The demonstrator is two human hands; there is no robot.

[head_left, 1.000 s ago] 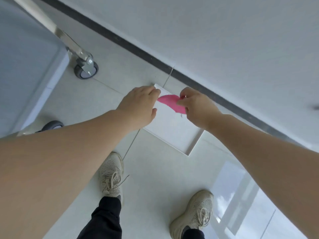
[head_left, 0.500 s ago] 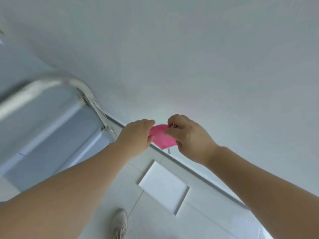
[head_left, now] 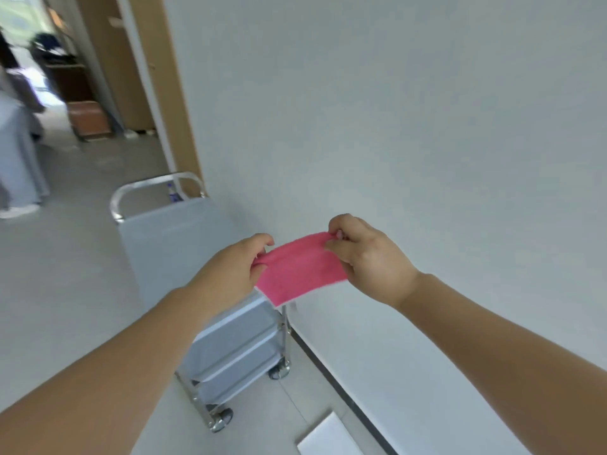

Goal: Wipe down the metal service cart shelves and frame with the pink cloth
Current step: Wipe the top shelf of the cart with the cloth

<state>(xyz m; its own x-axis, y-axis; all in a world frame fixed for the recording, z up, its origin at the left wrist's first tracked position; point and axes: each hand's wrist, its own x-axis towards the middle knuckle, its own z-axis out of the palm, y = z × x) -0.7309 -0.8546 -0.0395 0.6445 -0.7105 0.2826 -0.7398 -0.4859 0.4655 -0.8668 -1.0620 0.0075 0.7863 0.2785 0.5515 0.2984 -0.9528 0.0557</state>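
- Right now your folded pink cloth (head_left: 300,269) hangs in the air in front of you, stretched flat between both hands, above the near end of the cart and not touching it.
- Your left hand (head_left: 238,266) pinches the cloth's left edge, fingers curled over the fabric and the thumb tucked beneath.
- Your right hand (head_left: 366,254) pinches the upper right corner between thumb and curled fingers, the bottom edge of the cloth hanging free with a pale hem showing.
- Below the cloth stands the shiny metal service cart (head_left: 197,280), running away from you alongside the wall, with a flat top shelf and two lower shelves visible at the near end.
- A curved metal handle bar (head_left: 154,182) arches over the cart's far end, and two small castor wheels (head_left: 223,418) show at the near legs.
- Beside the cart on your right rises a plain pale wall (head_left: 394,110) with a dark skirting strip (head_left: 331,366) at its foot.
- A white rectangular panel (head_left: 328,436) lies on the pale tiled floor (head_left: 59,274) near the skirting.
- Far off to the left an open doorway (head_left: 69,80) shows blurred furniture.
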